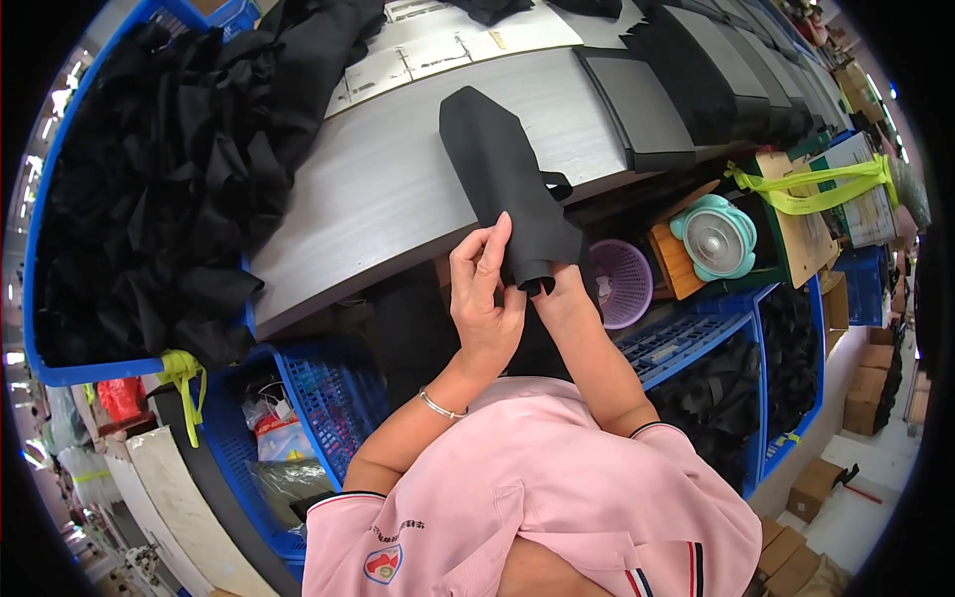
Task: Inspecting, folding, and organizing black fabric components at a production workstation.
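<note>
A black fabric piece (507, 169), long and with an angled far end, lies over the front edge of the grey table and reaches back to me. A small black loop (559, 185) sticks out from its right side. My left hand (482, 294) grips the near left edge, thumb at the cloth and forefinger raised along it. At the rolled near end my right hand (563, 289) holds the piece from the right, its fingers mostly hidden beneath or inside the cloth.
A blue crate (95, 375) heaped with black cloth stands at the left. Flat grey-and-black pieces (637, 99) lie at the back right. Right of my hands are a purple basket (623, 284) and a small teal fan (714, 237). Blue crates (328, 398) flank me below.
</note>
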`<state>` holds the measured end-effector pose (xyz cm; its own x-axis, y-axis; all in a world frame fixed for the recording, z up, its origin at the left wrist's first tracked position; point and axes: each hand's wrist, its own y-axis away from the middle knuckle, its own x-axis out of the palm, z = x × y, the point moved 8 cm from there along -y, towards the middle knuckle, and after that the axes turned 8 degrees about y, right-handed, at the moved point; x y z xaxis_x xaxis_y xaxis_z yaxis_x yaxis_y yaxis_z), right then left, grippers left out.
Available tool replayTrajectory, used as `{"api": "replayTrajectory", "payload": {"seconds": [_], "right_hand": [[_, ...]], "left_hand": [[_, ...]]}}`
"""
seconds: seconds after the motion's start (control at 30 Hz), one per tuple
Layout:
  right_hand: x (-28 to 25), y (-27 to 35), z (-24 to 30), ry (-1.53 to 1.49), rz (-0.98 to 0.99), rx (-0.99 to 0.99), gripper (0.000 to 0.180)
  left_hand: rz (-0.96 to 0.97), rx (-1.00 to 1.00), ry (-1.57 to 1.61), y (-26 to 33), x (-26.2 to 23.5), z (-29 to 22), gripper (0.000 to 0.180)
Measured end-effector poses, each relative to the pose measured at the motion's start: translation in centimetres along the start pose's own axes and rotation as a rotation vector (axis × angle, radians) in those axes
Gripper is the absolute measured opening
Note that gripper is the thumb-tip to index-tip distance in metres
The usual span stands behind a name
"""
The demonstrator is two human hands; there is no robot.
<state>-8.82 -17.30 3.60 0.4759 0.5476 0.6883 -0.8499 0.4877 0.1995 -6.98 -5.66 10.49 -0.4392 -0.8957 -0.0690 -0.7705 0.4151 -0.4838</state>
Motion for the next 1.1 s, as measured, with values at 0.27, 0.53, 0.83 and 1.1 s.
{"api": "replayTrajectory", "payload": {"seconds": [0.27, 0.53, 0.83, 1.1], "right_hand": [[0.3, -1.4, -2.3, -0.227, 0.123, 0.097, 0.022], [0.7, -1.8, -3.0, -0.202, 0.057, 0.133, 0.022], [-0.8, -4.2, -3.0, 0.208, -0.228, -0.111, 0.042], [-1.5, -3.2, -4.3, 0.979, 0.125, -0.002, 0.031]], "left_hand": [[-0.018, -0.027, 0.022, 1.3, -0.4, 1.2, 0.083], [0.037, -0.040, -0.015, 1.6, -1.3, 1.6, 0.079], [-0.124, -0.177, 0.149, -0.1, -4.6, 4.0, 0.045], [-0.303, -0.638, 0.355, 4.9, -8.1, 13.4, 0.036]]}}
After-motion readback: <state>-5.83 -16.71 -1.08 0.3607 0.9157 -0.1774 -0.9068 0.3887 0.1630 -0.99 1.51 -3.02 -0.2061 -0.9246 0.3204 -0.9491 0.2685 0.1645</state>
